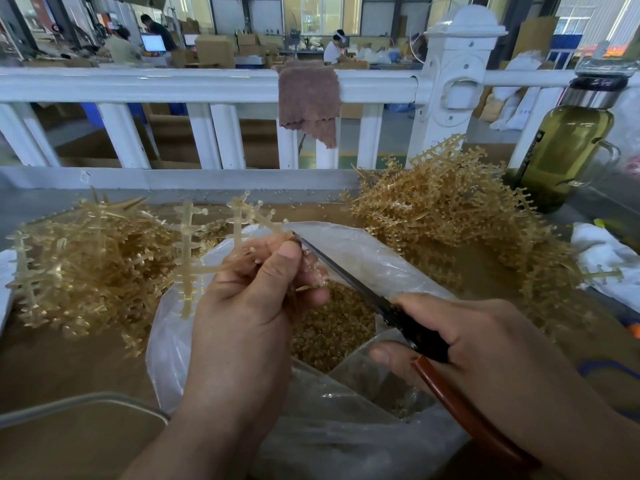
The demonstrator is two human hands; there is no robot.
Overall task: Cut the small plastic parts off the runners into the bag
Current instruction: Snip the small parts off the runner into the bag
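Head view. The left hand (249, 296) grips a runner (239, 216) over the open bag (363, 251), near the middle of the bench (69, 368). The right hand (485, 344) is closed round the scissors (349, 275), with the blade tip at the runner just beside the left fingertips. Cut parts (332, 327) lie in the bag. A left pile (86, 258) and a right pile (450, 209) of runners flank it.

Judged step: trimming, mid-runner. The next move calls for closing the blades at a part's stem, fingers held back and the part above the bag mouth.
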